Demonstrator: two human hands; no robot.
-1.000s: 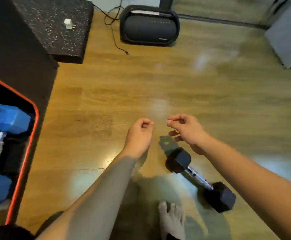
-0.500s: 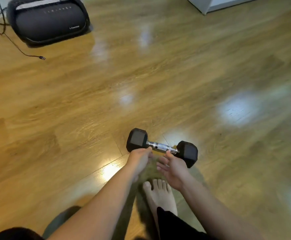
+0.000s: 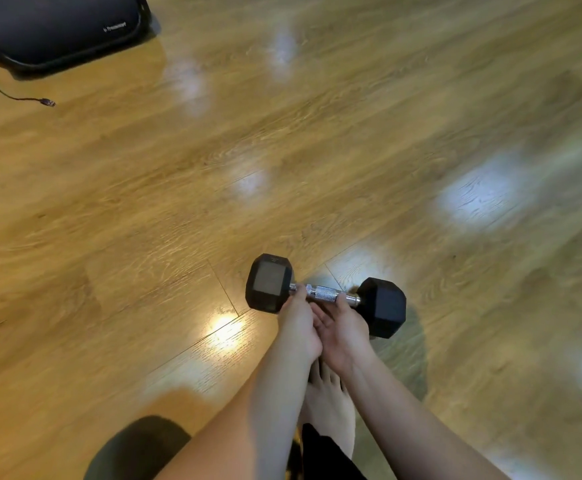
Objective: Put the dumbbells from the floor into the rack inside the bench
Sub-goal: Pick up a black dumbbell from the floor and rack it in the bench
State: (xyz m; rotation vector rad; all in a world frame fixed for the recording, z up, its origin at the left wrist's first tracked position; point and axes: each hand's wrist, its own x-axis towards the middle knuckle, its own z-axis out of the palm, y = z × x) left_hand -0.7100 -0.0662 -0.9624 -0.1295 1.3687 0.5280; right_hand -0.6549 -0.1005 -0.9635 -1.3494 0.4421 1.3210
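A black hex dumbbell point(image 3: 383, 306) with a knurled chrome handle is low in the middle of the view, above the wooden floor point(image 3: 317, 150). My left hand point(image 3: 298, 323) grips the handle near the left head. My right hand point(image 3: 343, 323) holds the handle from below near the right head, palm up. The two hands touch each other. The bench and its rack are out of view.
A black rounded device point(image 3: 57, 26) sits on the floor at the top left, with a loose cable end point(image 3: 47, 102) lying beside it. A bare foot point(image 3: 327, 403) is under my wrists, and a dark-clothed knee point(image 3: 137, 448) shows at the bottom.
Both hands have closed on the dumbbell's handle, where half a second ago they were only reaching it. The view has turned away from the bench at the left.
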